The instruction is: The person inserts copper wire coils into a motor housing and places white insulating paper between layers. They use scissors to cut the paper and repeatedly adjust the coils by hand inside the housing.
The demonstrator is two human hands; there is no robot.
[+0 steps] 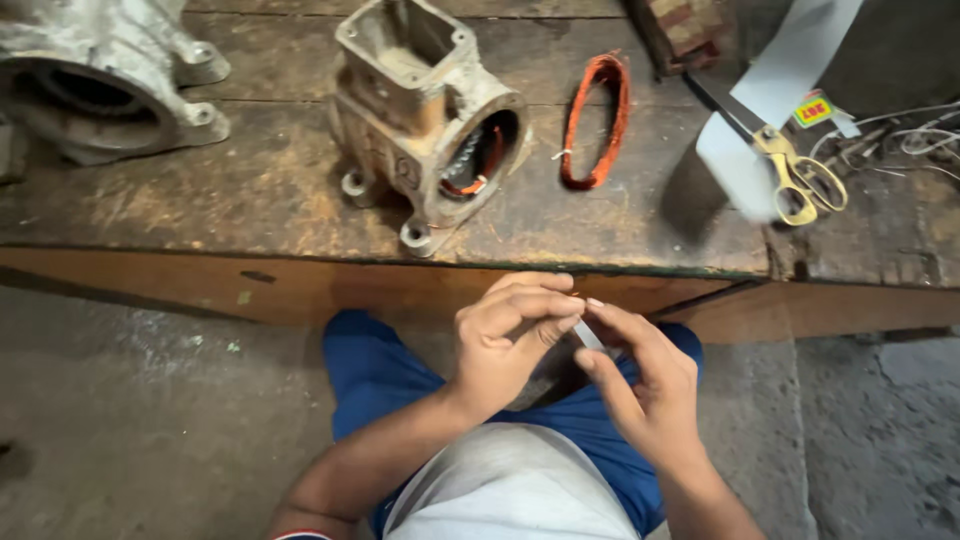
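Left hand (pixel 505 340) and right hand (pixel 640 385): both pinching a small white strip (pixel 588 336), near edge of counter (pixel 250 200); far: motor housing (pixel 425 120), copper coil (pixel 597 122), scissors (pixel 790 165) at right

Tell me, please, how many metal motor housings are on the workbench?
2: one motor housing at the bench's middle with copper windings inside, another housing at the far left, partly cut off; more may lie outside the view.

A worn wooden workbench (pixel 250 200) runs across the upper part of the view, its dark top scratched and stained, its front edge faced with a lighter brown board (pixel 200 285). Below it lies a rough grey concrete floor (pixel 140 420), mottled and dusty. The light is soft and even, without hard shadows.
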